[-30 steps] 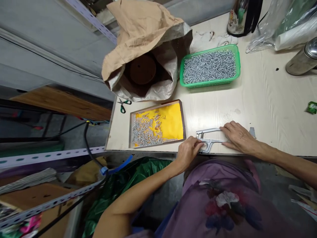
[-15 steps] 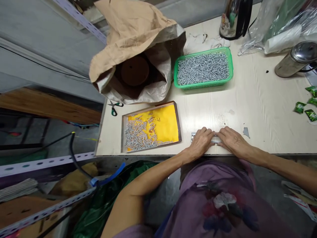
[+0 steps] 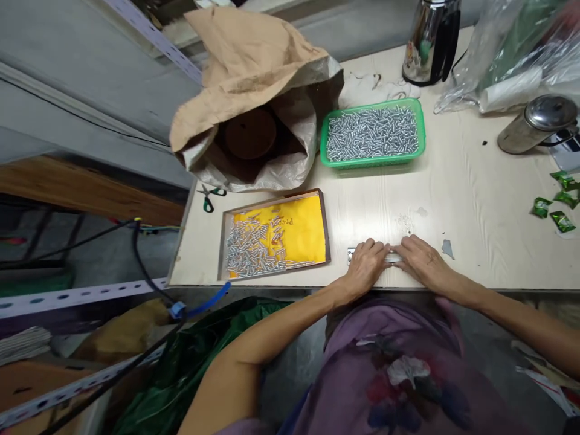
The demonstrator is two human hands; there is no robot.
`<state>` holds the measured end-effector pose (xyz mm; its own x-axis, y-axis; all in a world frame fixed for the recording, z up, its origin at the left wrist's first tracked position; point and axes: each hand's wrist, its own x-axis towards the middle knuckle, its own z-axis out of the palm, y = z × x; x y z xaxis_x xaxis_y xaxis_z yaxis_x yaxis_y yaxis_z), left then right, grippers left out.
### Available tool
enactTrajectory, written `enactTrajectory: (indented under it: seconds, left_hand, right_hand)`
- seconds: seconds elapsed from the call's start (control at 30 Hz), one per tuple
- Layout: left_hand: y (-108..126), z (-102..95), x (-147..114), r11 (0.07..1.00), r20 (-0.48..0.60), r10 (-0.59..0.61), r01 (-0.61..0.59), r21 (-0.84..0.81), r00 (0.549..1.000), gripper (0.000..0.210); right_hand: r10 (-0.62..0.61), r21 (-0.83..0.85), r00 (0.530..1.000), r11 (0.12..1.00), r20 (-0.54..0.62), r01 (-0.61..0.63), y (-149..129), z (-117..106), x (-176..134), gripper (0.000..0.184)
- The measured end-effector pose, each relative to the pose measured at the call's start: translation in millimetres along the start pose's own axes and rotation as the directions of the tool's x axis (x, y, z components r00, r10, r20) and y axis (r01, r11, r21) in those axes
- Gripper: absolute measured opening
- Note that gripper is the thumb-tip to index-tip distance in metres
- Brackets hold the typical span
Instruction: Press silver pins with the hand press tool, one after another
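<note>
A narrow metal strip [image 3: 393, 257] with a holed plate at its left end lies at the table's front edge, mostly covered by both hands. My left hand [image 3: 365, 263] is closed over its left part, fingers curled together. Close beside it, my right hand [image 3: 422, 258] is closed on the right part, thumb and fingers pressed on the strip. What kind of strip it is I cannot make out. To the left lies a shallow tray [image 3: 327, 232] with a yellow lining, with many small silvery pins heaped in its left half.
A green basket [image 3: 372, 163] full of small metal pins stands behind the hands. Left of it gapes a large paper sack [image 3: 254, 66]. Scissors [image 3: 208, 198] lie at the left edge. At right are a steel kettle [image 3: 430, 42], a metal mug [image 3: 525, 124] and green wrapped packets [image 3: 562, 220].
The view has shifted slightly. Both hands stay on the strip, with the fingers a little closer together and less of the strip showing between them.
</note>
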<state>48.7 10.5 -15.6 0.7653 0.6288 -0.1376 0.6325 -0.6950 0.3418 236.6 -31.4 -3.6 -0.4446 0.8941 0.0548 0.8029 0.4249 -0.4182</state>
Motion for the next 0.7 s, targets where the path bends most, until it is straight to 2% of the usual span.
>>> enactTrajectory:
  seconds: [0.1, 0.17, 0.33, 0.43, 0.53, 0.57, 0.63, 0.7]
  left_hand:
    - [8, 13.1, -13, 1.000, -0.161, -0.015, 0.016, 0.003, 0.987, 0.045]
    - [17, 26.2, -25, 0.999, -0.226, 0.030, -0.027, 0.017, 0.974, 0.048]
    - [37, 49.0, -44, 0.989, -0.223, 0.141, -0.146, -0.006, 0.965, 0.058]
    - [38, 48.7, -44, 0.987, -0.213, 0.141, -0.153, -0.043, 0.967, 0.062]
    - [37, 44.8, -39, 0.984, -0.216, 0.140, -0.160, -0.075, 0.966, 0.063]
    - [37, 44.0, -38, 0.983, -0.213, 0.141, -0.162, -0.086, 0.967, 0.063]
    - [37, 43.2, -38, 0.979, -0.208, 0.147, -0.173, -0.109, 0.967, 0.061]
    - [35, 42.6, -44, 0.963, -0.215, 0.204, -0.235, -0.132, 0.955, 0.052]
  right_hand:
    - [-0.046, 0.047, 0.999, 0.998, 0.019, 0.045, 13, -16, 3, 0.040]
    - [-0.082, 0.055, 0.996, 0.995, 0.029, 0.081, 24, -23, 6, 0.047]
    - [-0.078, -0.112, 0.997, 0.991, -0.023, 0.075, 44, -19, 27, 0.035]
    - [-0.072, -0.198, 0.997, 0.978, -0.003, 0.070, 44, -14, 50, 0.026]
    - [-0.048, -0.283, 0.997, 0.959, -0.057, 0.030, 27, -14, 68, 0.028]
    - [-0.081, -0.283, 0.996, 0.957, -0.045, 0.065, 17, -13, 72, 0.028]
    - [-0.230, -0.218, 0.972, 0.947, 0.057, 0.236, -8, -8, 75, 0.024]
    - [-0.423, -0.094, 0.886, 0.890, 0.188, 0.445, -32, 2, 75, 0.010]
